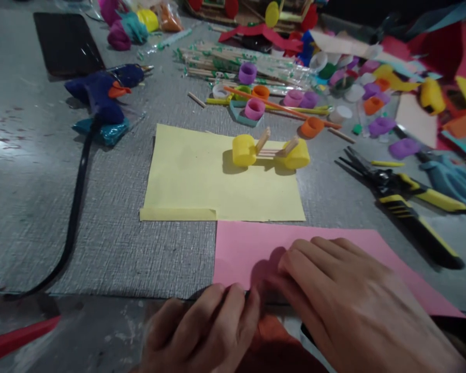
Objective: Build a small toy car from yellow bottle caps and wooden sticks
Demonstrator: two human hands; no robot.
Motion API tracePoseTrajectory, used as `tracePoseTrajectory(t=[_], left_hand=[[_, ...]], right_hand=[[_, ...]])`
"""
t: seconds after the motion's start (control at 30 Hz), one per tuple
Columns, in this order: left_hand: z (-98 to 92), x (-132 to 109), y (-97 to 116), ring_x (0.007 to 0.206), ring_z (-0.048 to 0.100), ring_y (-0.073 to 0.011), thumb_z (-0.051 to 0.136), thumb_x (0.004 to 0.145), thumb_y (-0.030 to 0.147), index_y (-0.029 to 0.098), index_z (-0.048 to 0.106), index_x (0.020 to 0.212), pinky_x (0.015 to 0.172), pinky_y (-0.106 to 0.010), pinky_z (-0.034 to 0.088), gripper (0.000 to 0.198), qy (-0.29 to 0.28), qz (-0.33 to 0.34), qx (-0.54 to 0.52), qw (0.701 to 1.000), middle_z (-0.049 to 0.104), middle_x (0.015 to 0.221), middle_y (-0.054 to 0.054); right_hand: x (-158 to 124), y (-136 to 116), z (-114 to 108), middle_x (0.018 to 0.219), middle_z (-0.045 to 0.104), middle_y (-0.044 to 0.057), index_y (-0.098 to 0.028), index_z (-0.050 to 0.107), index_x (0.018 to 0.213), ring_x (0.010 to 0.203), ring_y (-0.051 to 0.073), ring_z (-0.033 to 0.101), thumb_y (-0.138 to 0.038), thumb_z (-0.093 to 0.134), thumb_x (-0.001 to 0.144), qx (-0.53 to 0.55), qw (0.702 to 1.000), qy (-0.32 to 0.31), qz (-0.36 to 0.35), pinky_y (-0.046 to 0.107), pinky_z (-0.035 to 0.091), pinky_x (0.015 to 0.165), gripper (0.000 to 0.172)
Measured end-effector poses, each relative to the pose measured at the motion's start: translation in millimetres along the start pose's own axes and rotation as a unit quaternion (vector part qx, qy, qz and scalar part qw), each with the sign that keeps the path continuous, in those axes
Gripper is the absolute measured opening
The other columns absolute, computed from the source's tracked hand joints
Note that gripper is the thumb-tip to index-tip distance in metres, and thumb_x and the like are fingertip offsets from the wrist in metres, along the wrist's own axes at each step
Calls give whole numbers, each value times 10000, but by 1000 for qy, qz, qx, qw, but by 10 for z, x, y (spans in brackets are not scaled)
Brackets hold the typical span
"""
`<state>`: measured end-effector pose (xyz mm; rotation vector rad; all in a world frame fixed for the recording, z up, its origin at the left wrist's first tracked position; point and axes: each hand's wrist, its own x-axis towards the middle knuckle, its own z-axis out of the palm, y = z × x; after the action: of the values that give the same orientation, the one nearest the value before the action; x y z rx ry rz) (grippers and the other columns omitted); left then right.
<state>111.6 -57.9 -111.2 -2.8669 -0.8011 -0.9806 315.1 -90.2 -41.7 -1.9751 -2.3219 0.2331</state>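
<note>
A sheet of pink paper lies at the table's front edge. My right hand rests over its middle with the fingers bent and closed. My left hand is curled at the paper's near left corner, its fingertips close to those of my right hand. Whatever sits between the fingertips of either hand is hidden. Just beyond the pink sheet is a pale yellow sheet with a narrow folded strip along part of its near edge. On it stands a small piece made of yellow bottle caps and wooden sticks.
A blue glue gun with a black cord and a phone lie left. Pliers and blue-handled scissors lie right. Wrapped sticks, coloured caps and paper scraps cover the back.
</note>
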Motion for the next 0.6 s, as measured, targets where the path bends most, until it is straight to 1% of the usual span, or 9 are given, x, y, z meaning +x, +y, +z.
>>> tracePoseTrajectory(t=[0.03,0.13,0.3,0.37,0.47,0.6], left_hand=[[15,1,-7,953,604,-119,406,1036,192,259,710,1151,1090,-270,346,332,10,3,-3,1000,663,1089,45],[42,5,-19,951,604,-119,448,1023,187,265,714,1165,1092,-283,354,312,15,5,5,1000,660,1085,44],[61,-7,-32,947,617,-100,548,989,194,242,743,1106,1094,-263,371,233,38,7,11,999,687,1082,57],[57,-21,-40,971,626,-89,511,1010,196,233,738,1112,1120,-265,351,252,28,12,9,999,692,1112,65],[30,-37,-49,1012,624,-86,436,1041,193,238,714,1170,1158,-268,306,310,-6,17,4,1000,679,1164,66],[-16,-27,-58,987,603,-94,432,1051,244,243,704,1204,1190,-265,249,313,-32,12,13,999,660,1153,44]], right_hand=[[-1,5,2,723,607,30,-205,582,789,629,242,564,-89,502,838,-2,1000,3,-2,372,369,604,149],[-17,28,12,708,601,27,-213,570,781,615,242,558,-83,463,850,-2,1000,6,-12,369,361,597,182],[-52,68,18,703,591,18,-221,557,777,605,233,539,-65,451,831,2,1000,12,-20,363,342,596,197],[-55,67,7,705,589,17,-222,551,774,613,233,532,-66,456,838,5,1000,14,-18,365,338,602,194],[-57,51,-20,742,608,19,-217,569,797,652,235,541,-61,491,827,8,1000,3,-5,371,345,629,177],[-74,37,-46,798,628,0,-218,601,834,707,219,553,-73,607,763,18,1000,-21,15,365,348,663,162]])
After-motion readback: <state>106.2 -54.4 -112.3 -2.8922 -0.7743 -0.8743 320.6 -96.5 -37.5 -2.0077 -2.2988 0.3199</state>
